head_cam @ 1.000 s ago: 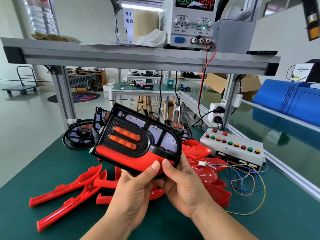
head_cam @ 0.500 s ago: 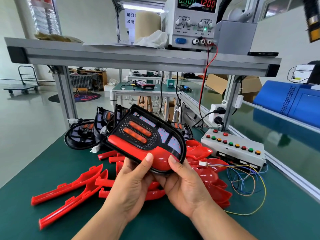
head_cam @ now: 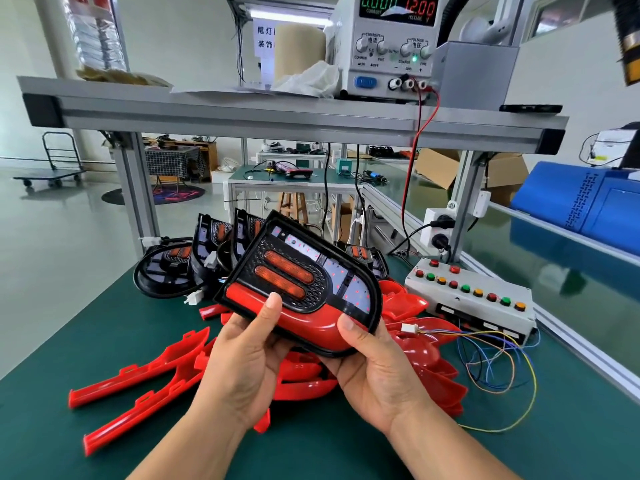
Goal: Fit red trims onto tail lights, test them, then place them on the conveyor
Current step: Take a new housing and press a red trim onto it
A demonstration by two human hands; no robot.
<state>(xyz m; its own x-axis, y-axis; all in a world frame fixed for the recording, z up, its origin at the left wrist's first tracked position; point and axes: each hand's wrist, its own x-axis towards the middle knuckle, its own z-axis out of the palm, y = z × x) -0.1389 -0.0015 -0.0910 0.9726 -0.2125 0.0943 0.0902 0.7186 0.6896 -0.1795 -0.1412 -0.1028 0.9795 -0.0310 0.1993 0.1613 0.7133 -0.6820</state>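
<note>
Left hand (head_cam: 242, 362) and right hand (head_cam: 377, 372) gripped the tail light (head_cam: 294, 268) by its near end, thumbs on the red trim (head_cam: 304, 323), long axis pointing far-left.

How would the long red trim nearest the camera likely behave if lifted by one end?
The red trim looks like thin moulded plastic, so probably light and fairly stiff, flexing slightly along its narrow length. Its glossy surface may be slippery, and its small tabs could snap.
</note>
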